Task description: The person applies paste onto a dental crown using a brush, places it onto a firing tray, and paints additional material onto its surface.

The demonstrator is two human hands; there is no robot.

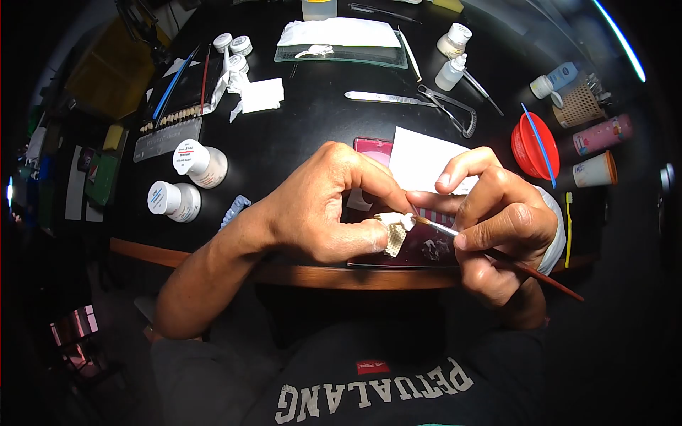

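My left hand [327,206] pinches a small pale piece with a grid-textured part [395,240] between thumb and fingers, above the table's front edge. In my right hand [501,220] is a thin brush [540,275] with a dark red handle, held slantwise. Its tip meets or nearly meets a small white bit at the right end of the pale piece; contact is too small to tell. Below both hands lies a dark red, glossy tray or sheet [366,259], partly covered by them. A white paper [423,160] lies just behind my fingers.
Two white-capped jars [206,167] [181,204] stand at the left. Behind are a glass slab [341,55], a scalpel-like tool [383,97], a metal caliper [465,121] and small bottles [449,74]. A red bowl [526,153] and a yellow toothbrush [568,231] are at the right.
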